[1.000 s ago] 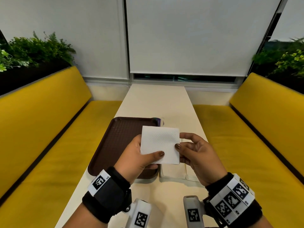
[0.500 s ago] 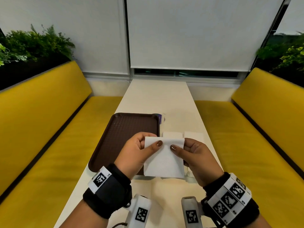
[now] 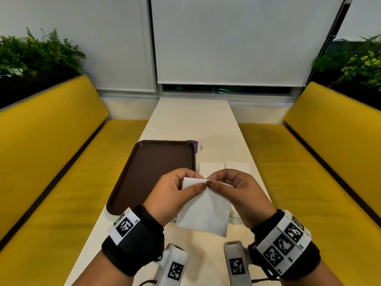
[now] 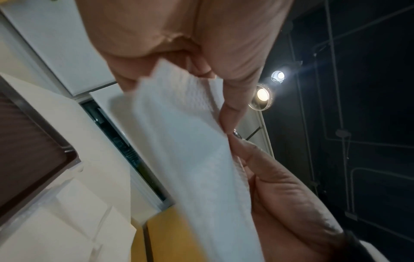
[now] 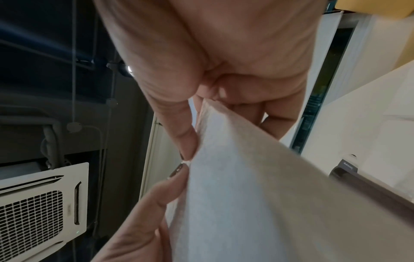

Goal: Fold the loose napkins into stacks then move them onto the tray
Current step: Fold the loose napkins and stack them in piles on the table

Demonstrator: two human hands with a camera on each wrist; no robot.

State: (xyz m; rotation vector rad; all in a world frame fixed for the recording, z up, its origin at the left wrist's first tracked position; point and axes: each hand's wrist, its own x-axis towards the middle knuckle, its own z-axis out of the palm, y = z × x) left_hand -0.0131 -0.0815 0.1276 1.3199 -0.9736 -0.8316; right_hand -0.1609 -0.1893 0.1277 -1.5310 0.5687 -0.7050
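Note:
A white paper napkin [image 3: 206,209] hangs in the air above the near end of the table, held by both hands at its top edge. My left hand [image 3: 175,193] pinches the top edge between thumb and fingers, and my right hand [image 3: 233,188] pinches it right beside, the two thumbs almost touching. The wrist views show the same napkin [image 4: 190,150] [image 5: 246,195] close up, nipped by thumb and fingertips. The brown tray [image 3: 132,176] lies empty on the table to the left. Two folded white napkins [image 3: 211,168] [image 3: 238,167] lie on the table just beyond my hands.
The long cream table [image 3: 191,120] runs away from me between two yellow benches [image 3: 51,162] [image 3: 329,162]. A small purple-edged item [image 3: 195,146] sits at the tray's far right corner. More white napkins [image 3: 235,211] lie under my right hand.
Both hands have slid toward each other along the napkin's top edge until the thumbs meet at its middle. The napkin has dropped lower and now hangs down toward me.

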